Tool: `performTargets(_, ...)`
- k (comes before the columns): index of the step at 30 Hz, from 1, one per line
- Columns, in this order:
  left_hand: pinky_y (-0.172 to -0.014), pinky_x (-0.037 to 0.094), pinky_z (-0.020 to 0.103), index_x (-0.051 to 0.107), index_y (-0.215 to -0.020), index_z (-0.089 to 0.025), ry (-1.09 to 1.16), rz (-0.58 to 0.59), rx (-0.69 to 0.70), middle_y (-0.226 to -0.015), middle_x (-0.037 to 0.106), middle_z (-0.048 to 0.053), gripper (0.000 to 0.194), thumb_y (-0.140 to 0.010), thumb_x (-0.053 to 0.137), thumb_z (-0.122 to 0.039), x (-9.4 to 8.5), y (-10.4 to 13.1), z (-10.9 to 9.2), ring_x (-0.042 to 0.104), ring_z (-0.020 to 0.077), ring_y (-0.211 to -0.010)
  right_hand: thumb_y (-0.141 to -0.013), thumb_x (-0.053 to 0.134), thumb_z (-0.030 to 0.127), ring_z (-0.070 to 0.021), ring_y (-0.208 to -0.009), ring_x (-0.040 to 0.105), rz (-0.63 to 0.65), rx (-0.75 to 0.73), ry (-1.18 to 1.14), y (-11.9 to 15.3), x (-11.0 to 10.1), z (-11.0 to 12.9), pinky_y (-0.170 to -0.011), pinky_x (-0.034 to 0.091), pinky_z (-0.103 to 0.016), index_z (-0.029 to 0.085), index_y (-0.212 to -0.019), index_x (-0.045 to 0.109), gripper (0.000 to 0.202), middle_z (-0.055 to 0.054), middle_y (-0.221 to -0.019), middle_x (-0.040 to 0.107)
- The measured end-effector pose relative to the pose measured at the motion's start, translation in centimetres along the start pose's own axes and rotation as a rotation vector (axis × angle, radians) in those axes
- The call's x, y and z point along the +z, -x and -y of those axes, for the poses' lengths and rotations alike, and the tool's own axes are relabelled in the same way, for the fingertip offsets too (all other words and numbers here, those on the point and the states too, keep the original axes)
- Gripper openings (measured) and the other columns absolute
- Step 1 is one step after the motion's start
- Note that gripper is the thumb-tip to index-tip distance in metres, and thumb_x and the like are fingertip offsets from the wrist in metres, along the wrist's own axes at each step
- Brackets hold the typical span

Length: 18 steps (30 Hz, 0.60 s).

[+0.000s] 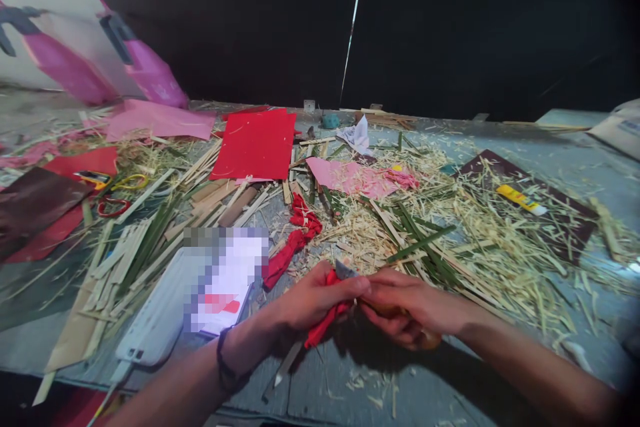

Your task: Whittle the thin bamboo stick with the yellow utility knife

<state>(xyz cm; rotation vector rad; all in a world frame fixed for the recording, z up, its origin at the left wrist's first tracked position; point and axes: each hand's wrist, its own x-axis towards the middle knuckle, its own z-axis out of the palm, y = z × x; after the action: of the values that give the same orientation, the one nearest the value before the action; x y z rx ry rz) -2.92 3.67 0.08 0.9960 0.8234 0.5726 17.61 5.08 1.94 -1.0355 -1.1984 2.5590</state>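
My left hand is closed around a crumpled piece of red cloth, its thumb reaching toward my right fingers. My right hand grips a knife by what looks like a wooden handle. The grey knife blade points up and left, over the left hand's index finger and against the red material. Below the left hand a thin strip with a pale tip slants down toward the table edge; whether the hand holds it is hidden. Another twisted red cloth lies just beyond my hands.
A lit phone and a white power bank with a cable lie left. Bamboo strips and shavings spread widely. Red paper, scissors, a yellow tube and pink spray bottles stand or lie farther off.
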Motion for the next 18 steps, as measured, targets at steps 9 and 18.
performTargets(9,-0.039,0.020,0.021,0.049,-0.054,-0.018,0.188,-0.177,0.036,-0.046,0.042,-0.006,0.060,-0.081,0.066,-0.069,0.9,-0.8,1.6,0.034,0.0046,-0.039,-0.083,0.068,0.069,-0.0044,-0.042,0.014,-0.161,-0.136,-0.155,-1.6,2.5,-1.4,-0.038,0.012,-0.017,0.022,-0.077,0.041,0.055,0.012,-0.052,0.025)
performTargets(18,-0.035,0.022,0.021,0.049,-0.051,-0.019,0.168,-0.226,0.037,-0.039,0.040,-0.006,0.063,-0.083,0.062,-0.072,0.7,-1.0,1.7,0.033,0.0052,-0.034,-0.079,0.070,0.072,-0.0032,-0.039,0.014,-0.222,-0.187,-0.203,-2.4,3.0,-1.7,-0.035,0.011,-0.016,0.022,-0.079,0.042,0.058,0.013,-0.051,0.029)
